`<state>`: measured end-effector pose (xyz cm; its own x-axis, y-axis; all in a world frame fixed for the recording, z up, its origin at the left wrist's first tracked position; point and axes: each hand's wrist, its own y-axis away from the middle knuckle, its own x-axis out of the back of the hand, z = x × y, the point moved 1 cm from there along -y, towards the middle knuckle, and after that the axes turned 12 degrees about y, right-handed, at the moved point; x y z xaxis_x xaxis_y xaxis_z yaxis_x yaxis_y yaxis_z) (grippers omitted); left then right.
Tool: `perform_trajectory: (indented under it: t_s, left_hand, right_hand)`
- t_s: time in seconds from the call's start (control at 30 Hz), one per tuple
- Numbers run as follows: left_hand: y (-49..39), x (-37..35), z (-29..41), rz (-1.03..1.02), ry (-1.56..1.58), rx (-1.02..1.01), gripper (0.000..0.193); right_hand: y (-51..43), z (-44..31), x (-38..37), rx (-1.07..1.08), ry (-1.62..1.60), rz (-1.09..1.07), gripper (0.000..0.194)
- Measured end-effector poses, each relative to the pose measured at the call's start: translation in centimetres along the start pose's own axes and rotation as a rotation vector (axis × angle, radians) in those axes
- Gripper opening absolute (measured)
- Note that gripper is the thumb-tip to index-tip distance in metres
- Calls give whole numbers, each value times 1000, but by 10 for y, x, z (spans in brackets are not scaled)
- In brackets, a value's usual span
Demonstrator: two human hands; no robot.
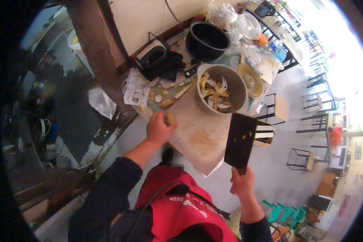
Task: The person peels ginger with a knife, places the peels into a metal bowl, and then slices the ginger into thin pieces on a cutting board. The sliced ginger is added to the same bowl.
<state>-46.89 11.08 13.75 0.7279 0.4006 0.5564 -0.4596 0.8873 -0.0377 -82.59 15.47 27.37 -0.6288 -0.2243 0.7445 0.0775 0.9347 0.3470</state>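
My left hand is closed around a brownish lump, perhaps ginger root, over the left edge of a pale cutting board. In my right hand is the handle of a dark, broad-bladed cleaver. Its blade is raised at the board's right side, with small food bits stuck to it. A deep, light metal bowl stands at the board's far end. Inside lie yellow-brown chunks among curved, pale blade-like pieces. Yellowish scraps stain the middle of the board.
Behind the bowl are a black pot, plastic bags and a round yellowish lid. Printed paper and a dark cloth lie at the left. A wooden post rises beside the table. Stools stand to the right.
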Motion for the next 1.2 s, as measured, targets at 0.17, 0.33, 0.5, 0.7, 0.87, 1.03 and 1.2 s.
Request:
perform_trajectory:
  t_s: [0.17, 0.33, 0.5, 0.7, 0.87, 1.03, 1.2]
  left_hand:
    - [-8, -31, 4, -33, -178, 192, 57]
    - [1, -35, 6, -46, 30, 37, 49]
    - [20, -35, 14, -411, 36, -602, 38]
    - [40, -38, 4, -288, -40, -762, 25]
    - [47, -46, -17, -272, 221, -623, 20]
    - [50, -60, -22, -202, 248, -640, 28]
    - [50, -57, -23, -92, 198, -520, 29]
  right_hand:
    - [14, 27, -39, 184, 328, -45, 28]
    - [17, 33, -48, 249, 372, -66, 27]
    - [16, 29, -46, 288, 377, -23, 25]
    - [9, 13, -46, 218, 371, -166, 27]
    - [-3, -11, -55, 307, 493, -241, 26]
    - [-13, -33, -62, 309, 581, -223, 27]
    - [-15, -50, -64, 302, 546, -241, 29]
